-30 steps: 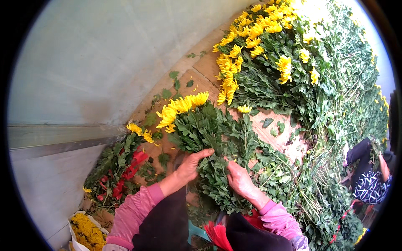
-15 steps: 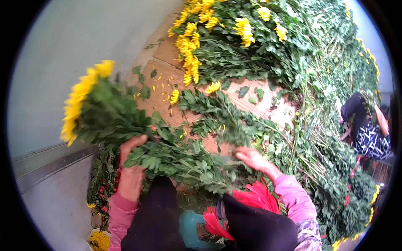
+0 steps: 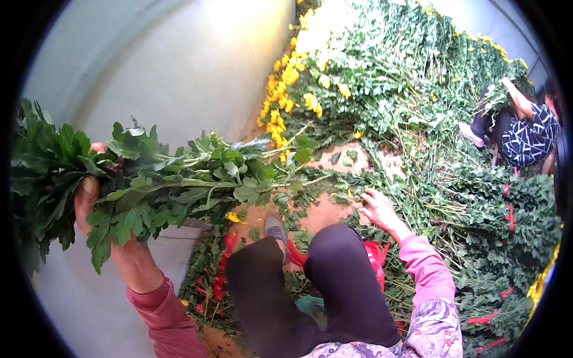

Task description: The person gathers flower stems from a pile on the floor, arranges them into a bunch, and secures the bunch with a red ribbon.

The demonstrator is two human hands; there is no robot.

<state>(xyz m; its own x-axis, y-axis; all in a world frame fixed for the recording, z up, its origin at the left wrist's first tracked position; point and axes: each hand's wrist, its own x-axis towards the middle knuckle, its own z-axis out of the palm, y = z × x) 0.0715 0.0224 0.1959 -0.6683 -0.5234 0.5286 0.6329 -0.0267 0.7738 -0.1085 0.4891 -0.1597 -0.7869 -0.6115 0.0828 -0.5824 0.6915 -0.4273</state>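
Note:
My left hand (image 3: 89, 200) is closed around a thick bunch of leafy chrysanthemum stems (image 3: 197, 173), raised at the left. The bunch lies almost level, its cut ends pointing right; its flower heads do not show. Leaves hide part of my fingers. Beyond the stem ends, my right hand (image 3: 377, 210) is apart from the bunch, fingers spread and bent, with nothing seen in it. Loose cut stems (image 3: 441, 209) lie on the floor beside it. Red plastic strips (image 3: 375, 259) lie by my knees.
A large heap of yellow chrysanthemums (image 3: 382, 89) fills the far side. Bunches tied with red strips (image 3: 510, 218) lie at the right. A co-worker (image 3: 528, 128) sits at the far right among stems. A pale wall (image 3: 197, 71) rises at the left.
The bunch in my left hand has come up and to the left, and its yellow heads have gone out of view. My right hand has its fingers more spread. The view has shifted.

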